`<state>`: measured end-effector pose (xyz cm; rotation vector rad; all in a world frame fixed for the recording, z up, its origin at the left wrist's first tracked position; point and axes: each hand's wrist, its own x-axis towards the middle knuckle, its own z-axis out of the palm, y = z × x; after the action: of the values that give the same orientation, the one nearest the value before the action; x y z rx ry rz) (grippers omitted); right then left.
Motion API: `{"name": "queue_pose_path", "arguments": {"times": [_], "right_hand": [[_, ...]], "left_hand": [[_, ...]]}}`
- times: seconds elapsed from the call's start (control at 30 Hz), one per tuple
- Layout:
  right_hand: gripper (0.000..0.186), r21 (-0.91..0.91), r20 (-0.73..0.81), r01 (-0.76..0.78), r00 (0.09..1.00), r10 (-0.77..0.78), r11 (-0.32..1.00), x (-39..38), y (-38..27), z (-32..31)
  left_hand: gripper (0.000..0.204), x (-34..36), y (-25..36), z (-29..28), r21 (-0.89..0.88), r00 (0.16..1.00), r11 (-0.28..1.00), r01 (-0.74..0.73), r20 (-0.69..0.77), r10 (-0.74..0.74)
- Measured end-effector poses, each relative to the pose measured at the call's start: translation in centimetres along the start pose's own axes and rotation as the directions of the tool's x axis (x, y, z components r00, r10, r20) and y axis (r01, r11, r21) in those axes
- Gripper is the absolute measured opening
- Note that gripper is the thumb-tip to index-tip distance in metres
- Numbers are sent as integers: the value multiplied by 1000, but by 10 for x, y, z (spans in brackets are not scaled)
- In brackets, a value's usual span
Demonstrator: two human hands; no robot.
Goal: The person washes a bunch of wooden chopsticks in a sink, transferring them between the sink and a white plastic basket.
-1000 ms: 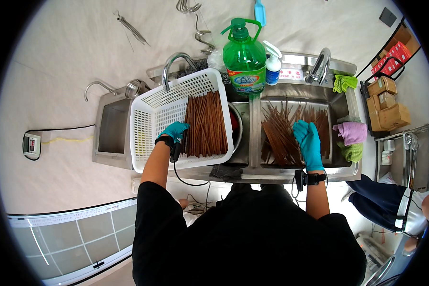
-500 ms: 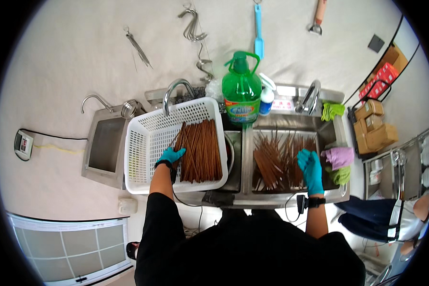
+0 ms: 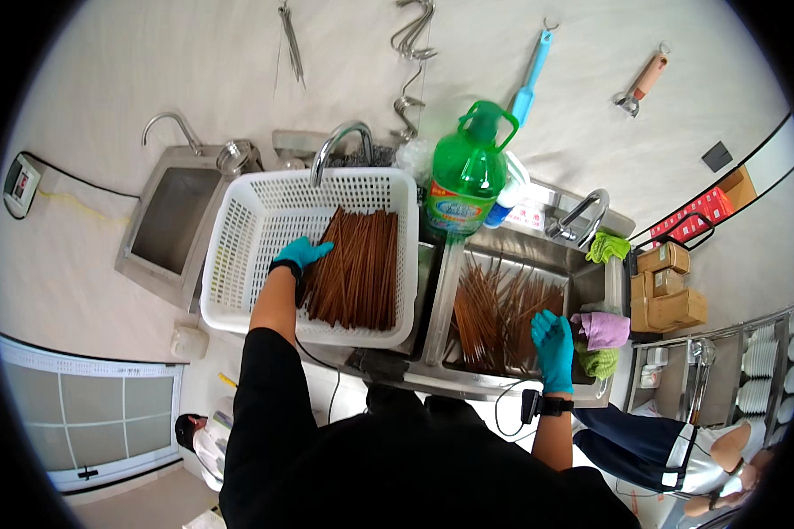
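My left hand (image 3: 302, 254), in a teal glove, rests flat with fingers spread on a pile of brown chopsticks (image 3: 359, 271) lying in a white plastic basket (image 3: 248, 231) over the left sink basin. In its own teal glove, my right hand (image 3: 553, 344) reaches down into the right steel basin (image 3: 540, 253), fingers apart, touching a loose heap of wet brown chopsticks (image 3: 492, 313). I cannot see anything gripped in either hand.
A green detergent jug (image 3: 466, 176) stands on the divider between basins. Two taps (image 3: 335, 145) (image 3: 578, 213) rise behind. Pink and green cloths (image 3: 602, 339) lie at the right rim. Cardboard boxes (image 3: 670, 286) sit farther right; a separate small sink (image 3: 169, 220) is at left. Another person's legs (image 3: 653, 445) show lower right.
The view has tilted so the wall tools show higher up. My left hand stays on the basket's chopsticks; my right hand has shifted lower right in the basin.
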<state>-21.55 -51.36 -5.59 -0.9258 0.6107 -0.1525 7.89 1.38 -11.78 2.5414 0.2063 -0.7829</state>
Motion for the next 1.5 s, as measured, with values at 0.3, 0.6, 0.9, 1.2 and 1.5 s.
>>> {"name": "queue_pose_path", "arguments": {"times": [0.3, 0.6, 0.9, 1.2, 1.5], "right_hand": [[46, 29, 50, -15, 999, 14, 999, 4, 10, 12], [48, 4, 34, 14, 999, -15, 1000, 0, 8, 15], [47, 25, 39, 8, 999, -9, 1000, 1, 8, 17], [46, 20, 108, 12, 994, -14, 1000, 4, 5, 20], [45, -10, 110, 31, 993, -30, 999, 19, -17, -17]], "left_hand": [[108, -44, 51, 24, 460, 974, 887, -47, 217, -61], [67, -5, 1, 15, 173, 984, 984, -48, 177, 17], [66, -32, 10, 25, 254, 990, 959, -130, 92, 110], [78, -45, 16, 19, 195, 984, 965, -176, 45, 171], [80, -101, 53, 11, 65, 954, 973, -220, 224, 200]]}}
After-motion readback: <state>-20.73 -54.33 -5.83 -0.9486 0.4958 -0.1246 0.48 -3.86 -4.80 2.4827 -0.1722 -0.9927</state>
